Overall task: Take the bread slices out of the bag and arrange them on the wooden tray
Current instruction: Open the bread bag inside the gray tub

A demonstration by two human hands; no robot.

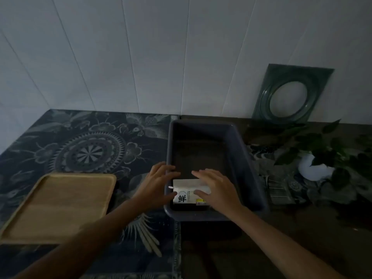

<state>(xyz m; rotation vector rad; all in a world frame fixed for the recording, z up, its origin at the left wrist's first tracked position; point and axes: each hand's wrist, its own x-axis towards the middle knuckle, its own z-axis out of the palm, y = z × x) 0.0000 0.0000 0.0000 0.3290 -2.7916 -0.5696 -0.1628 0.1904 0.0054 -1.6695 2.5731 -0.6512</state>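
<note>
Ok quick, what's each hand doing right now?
Left hand: open, fingers on the bread bag.
Right hand: open, resting on the bag.

tray (60, 200): matt pale wood | bin (237, 141): smooth dark plastic | bag (188, 190): glossy white

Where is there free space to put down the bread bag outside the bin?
Free: the patterned cloth between the wall and the wooden tray, and the tray itself, which holds nothing. Crowded: right of the dark bin, where the plant spreads. Both hands are at the bread bag.
</note>
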